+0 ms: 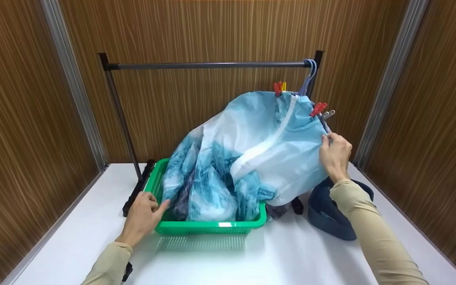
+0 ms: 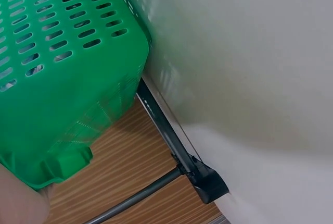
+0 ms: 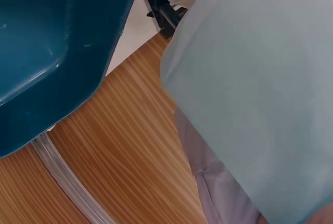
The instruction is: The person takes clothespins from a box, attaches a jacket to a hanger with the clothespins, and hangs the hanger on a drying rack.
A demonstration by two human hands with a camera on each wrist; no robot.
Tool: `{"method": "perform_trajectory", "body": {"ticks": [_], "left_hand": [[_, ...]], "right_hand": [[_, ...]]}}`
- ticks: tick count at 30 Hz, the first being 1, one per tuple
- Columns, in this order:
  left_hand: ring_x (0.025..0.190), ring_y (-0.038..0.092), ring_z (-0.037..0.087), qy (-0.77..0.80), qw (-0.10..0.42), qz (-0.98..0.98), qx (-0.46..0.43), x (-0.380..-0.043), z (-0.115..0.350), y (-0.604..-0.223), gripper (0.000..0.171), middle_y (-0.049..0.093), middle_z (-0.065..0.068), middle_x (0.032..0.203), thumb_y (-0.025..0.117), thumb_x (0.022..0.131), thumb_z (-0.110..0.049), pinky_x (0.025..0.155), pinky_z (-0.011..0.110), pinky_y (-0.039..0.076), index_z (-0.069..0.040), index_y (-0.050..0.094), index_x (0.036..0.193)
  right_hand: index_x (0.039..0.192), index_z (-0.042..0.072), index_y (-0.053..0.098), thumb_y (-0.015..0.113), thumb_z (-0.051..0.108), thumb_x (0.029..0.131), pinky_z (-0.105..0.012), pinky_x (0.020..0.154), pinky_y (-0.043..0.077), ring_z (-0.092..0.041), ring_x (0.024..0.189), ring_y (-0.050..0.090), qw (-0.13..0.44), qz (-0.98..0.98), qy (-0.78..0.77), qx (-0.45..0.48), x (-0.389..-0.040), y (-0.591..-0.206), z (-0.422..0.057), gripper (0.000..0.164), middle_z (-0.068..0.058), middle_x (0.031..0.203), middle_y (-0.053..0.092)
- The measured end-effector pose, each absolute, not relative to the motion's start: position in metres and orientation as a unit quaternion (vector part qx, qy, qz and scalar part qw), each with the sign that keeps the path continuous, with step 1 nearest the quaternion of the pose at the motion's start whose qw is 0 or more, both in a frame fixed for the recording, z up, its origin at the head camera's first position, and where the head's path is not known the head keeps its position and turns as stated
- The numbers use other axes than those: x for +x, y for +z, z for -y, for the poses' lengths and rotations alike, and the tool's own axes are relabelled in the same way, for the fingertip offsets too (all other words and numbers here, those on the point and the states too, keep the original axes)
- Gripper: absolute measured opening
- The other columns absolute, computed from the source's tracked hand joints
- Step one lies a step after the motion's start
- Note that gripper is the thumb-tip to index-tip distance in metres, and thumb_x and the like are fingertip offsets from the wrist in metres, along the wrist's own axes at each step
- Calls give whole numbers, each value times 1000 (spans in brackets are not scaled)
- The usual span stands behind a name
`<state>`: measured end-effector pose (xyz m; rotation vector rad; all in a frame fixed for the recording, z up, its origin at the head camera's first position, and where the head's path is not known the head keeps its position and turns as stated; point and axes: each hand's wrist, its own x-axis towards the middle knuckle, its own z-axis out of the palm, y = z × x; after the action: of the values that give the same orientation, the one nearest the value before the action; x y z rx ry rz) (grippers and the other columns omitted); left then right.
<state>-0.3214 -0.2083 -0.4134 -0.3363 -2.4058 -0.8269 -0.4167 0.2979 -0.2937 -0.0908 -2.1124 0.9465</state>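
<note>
A blue-and-white jacket [image 1: 267,134] with a white zip hangs at the right end of the rack from a blue hanger [image 1: 306,79]. Its lower part drapes into a green basket [image 1: 212,227]. Red clothespins [image 1: 318,109] and a grey clothespin [image 1: 328,114] sit by its right shoulder; another red clothespin [image 1: 278,88] is at the top, beside a yellow one. My right hand [image 1: 337,154] pinches the jacket's right edge, below the clips. With my left hand [image 1: 144,213] I grip the left rim of the basket, whose slotted side [image 2: 67,31] fills the left wrist view's corner.
The rack's dark bar [image 1: 212,65] spans the back, on a left post [image 1: 121,114] with a black foot [image 1: 137,190]. A dark blue basin [image 1: 331,217] stands at the right under my forearm. Wood-patterned panels [image 1: 196,31] enclose the white table [image 1: 196,269].
</note>
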Motion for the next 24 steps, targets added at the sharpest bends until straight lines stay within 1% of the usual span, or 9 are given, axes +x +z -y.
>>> {"method": "perform_trajectory", "body": {"ticks": [4, 7, 12, 15, 17, 19, 21, 22, 24], "left_hand": [[73, 41, 11, -303, 286, 899, -131, -323, 211, -416, 44, 46, -4, 73, 62, 85, -34, 63, 31, 40, -18, 48, 46], [74, 41, 11, -297, 288, 900, -139, -323, 214, -418, 41, 48, -4, 74, 63, 84, -36, 65, 31, 40, -18, 52, 48], [76, 41, 12, -287, 260, 909, -155, -320, 220, -418, 43, 46, -4, 77, 64, 77, -51, 70, 33, 40, -18, 53, 52], [80, 40, 12, -281, 234, 914, -176, -318, 225, -418, 43, 45, -5, 80, 66, 71, -58, 73, 35, 39, -20, 53, 54], [81, 39, 11, -278, 222, 915, -191, -316, 229, -418, 41, 45, -6, 82, 68, 67, -59, 73, 36, 38, -22, 54, 56], [84, 41, 11, -276, 211, 916, -202, -315, 231, -418, 41, 44, -7, 83, 69, 64, -61, 76, 37, 39, -23, 55, 58], [94, 45, 15, -272, 203, 917, -210, -314, 233, -418, 43, 44, -7, 84, 70, 62, -62, 85, 43, 39, -22, 54, 60], [95, 46, 17, -272, 201, 917, -212, -314, 234, -418, 45, 44, -7, 83, 70, 61, -63, 89, 45, 38, -21, 54, 59], [107, 47, 24, -273, 197, 918, -211, -314, 234, -417, 49, 44, -7, 82, 70, 59, -64, 95, 50, 33, -19, 51, 57]], "right_hand": [[108, -2, 61, 47, 21, 94, -45, 85, 40, -33, 100, 53, 403, 828, 386, -57, -418, -293, -297, 30, -20, 107, 58], [111, -2, 60, 46, 23, 95, -45, 84, 41, -33, 100, 53, 406, 828, 382, -65, -419, -294, -294, 32, -20, 107, 57], [116, 3, 59, 45, 28, 95, -45, 75, 41, -31, 91, 54, 421, 833, 351, -76, -418, -300, -289, 36, -15, 101, 55], [120, 7, 57, 46, 27, 94, -46, 74, 39, -30, 93, 52, 450, 826, 332, -78, -417, -306, -288, 35, -13, 102, 54], [122, 8, 56, 49, 24, 93, -46, 79, 38, -30, 99, 49, 474, 821, 311, -63, -417, -309, -287, 34, -13, 107, 53], [122, 6, 56, 52, 21, 91, -45, 90, 34, -30, 107, 46, 498, 820, 280, -36, -418, -312, -286, 35, -14, 113, 52], [121, 4, 56, 56, 18, 88, -43, 100, 24, -30, 113, 42, 522, 818, 241, -9, -419, -314, -282, 36, -15, 117, 50], [122, 3, 55, 58, 16, 86, -42, 104, 18, -30, 116, 40, 530, 817, 225, 4, -419, -315, -279, 38, -15, 120, 49], [121, 1, 53, 61, 13, 83, -41, 106, 10, -31, 119, 38, 542, 814, 207, 39, -420, -319, -270, 40, -17, 122, 49]]}}
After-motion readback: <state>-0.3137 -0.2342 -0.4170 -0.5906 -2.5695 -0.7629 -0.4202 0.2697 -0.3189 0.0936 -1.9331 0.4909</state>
